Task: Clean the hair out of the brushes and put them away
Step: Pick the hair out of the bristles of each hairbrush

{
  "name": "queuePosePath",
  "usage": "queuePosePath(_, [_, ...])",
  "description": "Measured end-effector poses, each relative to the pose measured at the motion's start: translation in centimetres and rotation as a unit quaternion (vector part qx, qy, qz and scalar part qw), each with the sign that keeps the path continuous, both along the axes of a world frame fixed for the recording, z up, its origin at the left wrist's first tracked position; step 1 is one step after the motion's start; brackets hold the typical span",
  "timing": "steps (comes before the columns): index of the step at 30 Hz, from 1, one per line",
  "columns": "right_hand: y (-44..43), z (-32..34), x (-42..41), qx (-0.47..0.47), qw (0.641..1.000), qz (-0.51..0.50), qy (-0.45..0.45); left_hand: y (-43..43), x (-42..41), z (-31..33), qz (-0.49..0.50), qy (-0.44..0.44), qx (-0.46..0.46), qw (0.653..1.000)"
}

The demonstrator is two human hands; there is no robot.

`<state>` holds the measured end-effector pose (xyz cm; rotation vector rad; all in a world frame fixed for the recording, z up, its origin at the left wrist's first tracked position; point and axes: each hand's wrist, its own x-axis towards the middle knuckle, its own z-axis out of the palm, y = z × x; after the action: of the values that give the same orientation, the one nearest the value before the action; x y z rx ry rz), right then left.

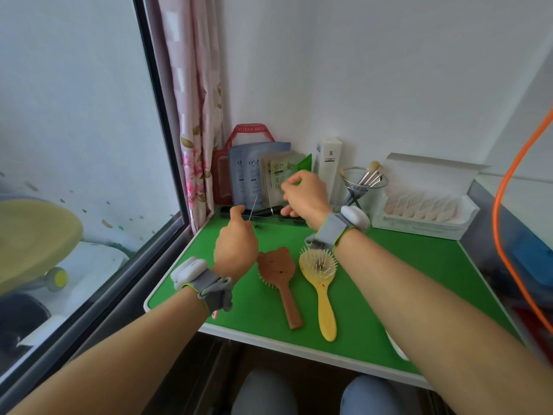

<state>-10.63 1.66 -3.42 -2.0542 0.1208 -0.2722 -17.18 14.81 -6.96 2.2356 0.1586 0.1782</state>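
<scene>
Fingers of the left hand (236,250) curl out of sight behind its back, hiding how they grip the thin pin (253,206). The brown brush (276,271) lies bristles down, with the ten o'clock edge of its head under that hand. The right wrist strap (332,229) covers the twelve o'clock rim of the yellow brush (318,272). A dark speck (258,225) at one o'clock of the left hand is too small to identify. The orange cable (505,205) runs off the right edge.

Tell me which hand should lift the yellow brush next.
Right, probably. The right hand reaches in just beside the yellow brush; the left hand grips a thin pick, next to the brown brush.
</scene>
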Motion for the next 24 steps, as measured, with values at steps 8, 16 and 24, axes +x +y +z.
queuePosePath(8, [-1.8,0.6,-2.5,-0.034,0.997,-0.043,-0.048,-1.1,-1.6,1.0,-0.019,-0.017,0.015,1.000])
queuePosePath(16, [-3.7,-0.4,-7.1,-0.080,0.996,-0.031,-0.014,-3.6,-5.1,1.7,-0.057,-0.033,0.044,0.997])
queuePosePath(24, [-5.5,-2.0,-11.3,-0.173,0.983,-0.013,0.062,-5.3,-7.4,1.5,-0.067,-0.017,0.068,0.995])
